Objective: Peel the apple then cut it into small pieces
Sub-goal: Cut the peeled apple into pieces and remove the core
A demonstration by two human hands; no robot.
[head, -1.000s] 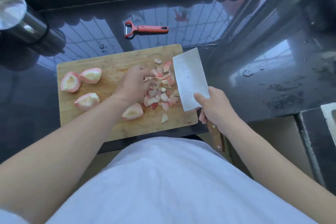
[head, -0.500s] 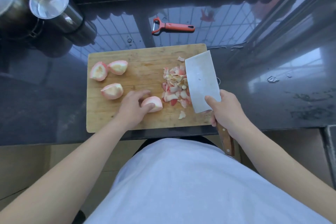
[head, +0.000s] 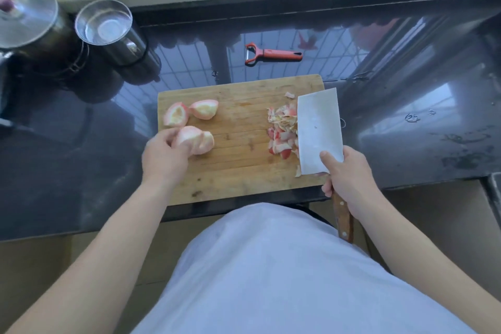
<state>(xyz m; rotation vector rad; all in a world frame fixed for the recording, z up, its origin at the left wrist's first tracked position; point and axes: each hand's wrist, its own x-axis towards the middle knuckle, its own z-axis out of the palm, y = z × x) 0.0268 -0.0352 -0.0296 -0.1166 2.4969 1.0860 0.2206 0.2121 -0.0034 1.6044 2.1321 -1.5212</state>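
left hand (head: 162, 154) holds apple quarter (head: 199, 141) | right hand (head: 349, 179) grips cleaver (head: 318, 130)

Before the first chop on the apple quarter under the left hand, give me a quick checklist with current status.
1. Apple quarters peeled: ok, pale flesh shows on the two far quarters and the near quarters.
2. Piece steadied: ok, left hand holds the near quarters on the cutting board.
3. Cleaver in grip: ok, right hand holds it at the handle, forefinger on the blade.
4. Blade over the piece: not ok, it stands at the board's right edge beside the peel pile.
5. Left fingertips tucked clear: cannot tell.
6. Cutting lane: ok, bare board between quarters and peels.
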